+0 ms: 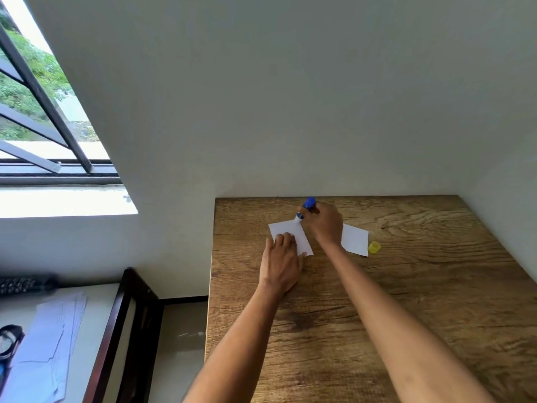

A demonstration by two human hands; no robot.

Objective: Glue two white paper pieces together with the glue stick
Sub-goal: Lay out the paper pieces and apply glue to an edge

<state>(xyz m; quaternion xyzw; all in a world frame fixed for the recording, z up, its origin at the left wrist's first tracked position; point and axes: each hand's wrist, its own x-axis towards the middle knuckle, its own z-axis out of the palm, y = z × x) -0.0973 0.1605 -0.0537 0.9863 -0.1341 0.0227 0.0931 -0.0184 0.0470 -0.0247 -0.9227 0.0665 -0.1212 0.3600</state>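
wood-grain table [377, 315] is sitting pushed against a plain pale wall [290, 97]; everything below is being placed relative to the left paper.

left paper [286, 229] is lying flat near the far edge of the table. left hand [281, 263] is resting on its near corner, fingers fairly straight and pressing down rather than curling round anything. judgement: it is acting as a clamp so the sheet is not sliding or lifting under the glue.

right hand [324, 225] is wrapping its fingers round the glue stick [305, 208], just beyond the far right corner of the left paper. the stick is tilting, blue body up and away, pale tip down on that corner. judgement: glue is being rubbed on along that edge; spreading looks to be at an early stage, though no glue film is readable from here.

second paper [356, 239] is lying to the right of the left paper, partly hidden by the right wrist, apparently waiting to be laid on. yellow cap [374, 247] is sitting further right again, just beside the second paper, off the stick and out of the working area.

both papers are looking plain white, small, roughly rectangular, uncreased.
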